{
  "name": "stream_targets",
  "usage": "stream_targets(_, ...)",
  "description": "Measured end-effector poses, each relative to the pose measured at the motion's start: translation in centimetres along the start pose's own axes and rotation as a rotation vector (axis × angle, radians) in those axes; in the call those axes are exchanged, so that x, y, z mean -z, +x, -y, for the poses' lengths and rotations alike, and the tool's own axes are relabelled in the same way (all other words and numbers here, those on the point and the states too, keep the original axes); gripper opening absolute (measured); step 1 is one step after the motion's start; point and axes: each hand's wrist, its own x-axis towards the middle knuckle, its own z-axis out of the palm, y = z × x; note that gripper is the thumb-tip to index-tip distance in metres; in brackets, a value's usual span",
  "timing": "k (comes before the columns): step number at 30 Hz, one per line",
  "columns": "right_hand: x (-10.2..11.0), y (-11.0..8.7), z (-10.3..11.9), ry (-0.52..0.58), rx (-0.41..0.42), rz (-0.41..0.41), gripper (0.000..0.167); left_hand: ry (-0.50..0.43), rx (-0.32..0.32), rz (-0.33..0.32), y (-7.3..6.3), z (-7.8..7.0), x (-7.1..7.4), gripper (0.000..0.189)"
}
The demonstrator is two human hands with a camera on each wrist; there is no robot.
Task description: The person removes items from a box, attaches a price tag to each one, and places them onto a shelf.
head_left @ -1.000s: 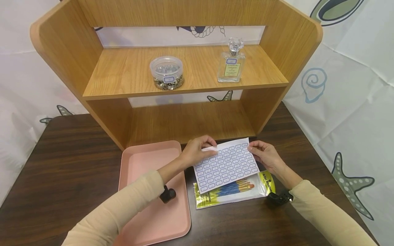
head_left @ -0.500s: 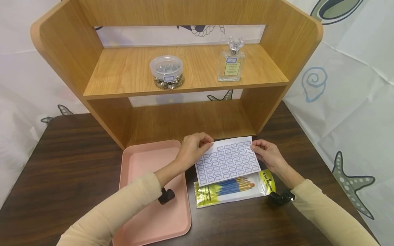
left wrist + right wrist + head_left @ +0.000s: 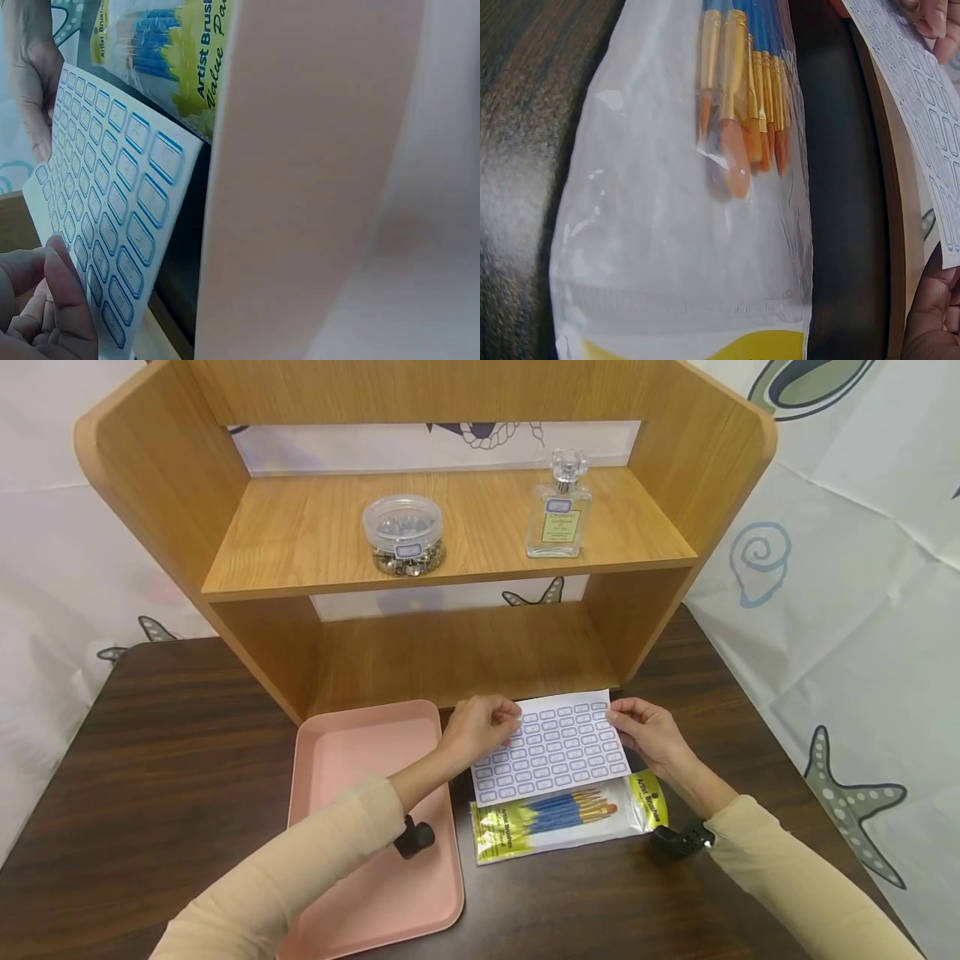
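A white sheet of blue-bordered label stickers (image 3: 551, 747) is held above the table between both hands. My left hand (image 3: 480, 727) pinches its upper left corner, seen close in the left wrist view (image 3: 52, 307). My right hand (image 3: 645, 735) pinches the sheet's right edge (image 3: 34, 90). The sticker sheet (image 3: 112, 195) tilts over a clear and yellow pack of blue-handled artist brushes (image 3: 562, 822) lying on the table. In the right wrist view the brush pack (image 3: 705, 187) fills the frame, with the sticker sheet (image 3: 930, 127) at the right edge.
A pink tray (image 3: 352, 760) lies left of the brush pack on the dark wooden table (image 3: 150, 760). Behind stands a wooden shelf unit (image 3: 465, 518) holding a clear jar of metal bits (image 3: 405, 537) and a glass perfume bottle (image 3: 558, 510), both with stickers.
The sheet has shifted slightly back toward the shelf and flattened. My left fingers have worked at its upper left corner; the lifted white flap seen earlier is no longer visible.
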Motion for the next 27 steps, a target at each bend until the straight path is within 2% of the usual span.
stream_targets(13, -0.1, 0.1, -0.1, -0.013, 0.001, -0.003, 0.004, 0.004, 0.075, -0.008, 0.5, 0.0, -0.8, 0.009)
stream_targets(21, 0.0, 0.1, -0.1, -0.030, 0.000, -0.015, 0.004, 0.080, 0.035, -0.024, 0.9, -0.1, -1.1, 0.006)
stream_targets(27, 0.1, 0.1, -0.1, -0.041, 0.002, -0.020, 0.004, 0.159, 0.004, -0.069, 1.1, 0.0, -1.3, 0.004)
